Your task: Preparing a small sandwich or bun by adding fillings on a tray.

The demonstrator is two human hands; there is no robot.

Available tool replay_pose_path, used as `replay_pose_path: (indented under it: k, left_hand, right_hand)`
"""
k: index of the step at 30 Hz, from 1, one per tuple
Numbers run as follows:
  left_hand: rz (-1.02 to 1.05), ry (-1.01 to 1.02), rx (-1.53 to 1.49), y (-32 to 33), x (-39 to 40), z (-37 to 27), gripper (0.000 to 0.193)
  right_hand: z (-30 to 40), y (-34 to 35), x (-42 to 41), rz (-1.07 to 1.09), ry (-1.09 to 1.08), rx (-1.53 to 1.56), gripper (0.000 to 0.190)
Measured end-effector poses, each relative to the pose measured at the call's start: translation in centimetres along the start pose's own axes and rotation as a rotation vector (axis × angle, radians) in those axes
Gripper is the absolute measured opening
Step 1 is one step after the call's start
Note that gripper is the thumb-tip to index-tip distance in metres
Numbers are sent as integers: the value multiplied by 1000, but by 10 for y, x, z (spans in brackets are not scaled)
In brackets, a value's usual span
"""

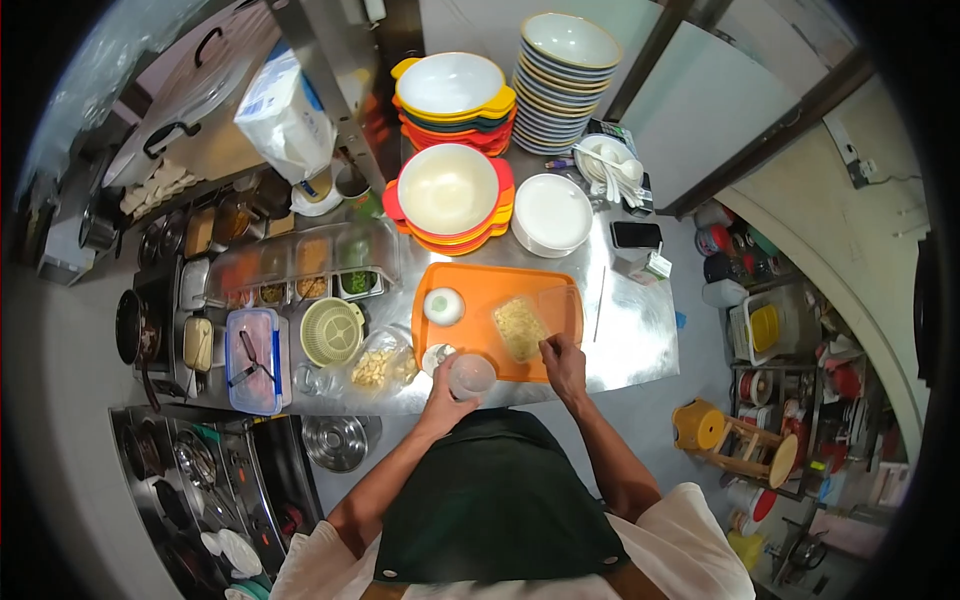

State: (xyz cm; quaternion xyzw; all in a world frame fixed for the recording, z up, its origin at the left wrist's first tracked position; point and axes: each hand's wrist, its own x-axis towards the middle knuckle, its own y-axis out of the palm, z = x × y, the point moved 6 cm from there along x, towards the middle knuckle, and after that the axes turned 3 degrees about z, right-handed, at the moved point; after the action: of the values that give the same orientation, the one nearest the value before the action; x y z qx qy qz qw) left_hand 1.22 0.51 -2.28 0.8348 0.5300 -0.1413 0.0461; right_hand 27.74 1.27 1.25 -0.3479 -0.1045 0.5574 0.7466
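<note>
My left hand [444,405] is wrapped around a small translucent plastic cup [472,376], tilted so that its mouth faces up toward me. My right hand [564,366] has its fingers curled together at the near right corner of a clear plastic container [517,328] of minced garlic. Whether those fingers grip anything is hidden. The container's clear lid [561,301] spreads to its right. Both lie on an orange tray [472,281], along with a white rounded device [444,307]. A small white round part [435,358] sits beside my left fingers.
A plastic bag of peeled garlic cloves [373,367], a green strainer basket [332,332] and a blue-rimmed box [255,360] with tongs on it stand left. Stacked handled bowls [448,187] and white plates [552,214] rise behind the tray. A phone [636,235] lies at right.
</note>
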Motion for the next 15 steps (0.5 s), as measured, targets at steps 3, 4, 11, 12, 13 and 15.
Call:
replay_pose_path:
  k: [3,4,11,12,13,15]
  left_hand:
    - [70,-52,15,5,-11,0,94]
    - [57,-40,50,3,-16,3,93]
    - [-98,-65,-196,-39,-56,37,94]
    - [-129,-67,-221,-47,-62,36,94]
    - [-158,-69,-247,-54,-68,32,94]
    - [-197,-110,-214,-65,-80,31,93]
  right_hand:
    - [0,21,-10,122,-137,-30,24]
    - [1,31,-14,192,-149,-17,23]
    - [38,99,-26,423,-166,-75,31]
    - [46,108,-27,428,-171,-79,31]
    - [60,114,-28,391,-286,-123,43]
    - [80,127,-33,362,-410,-170,56]
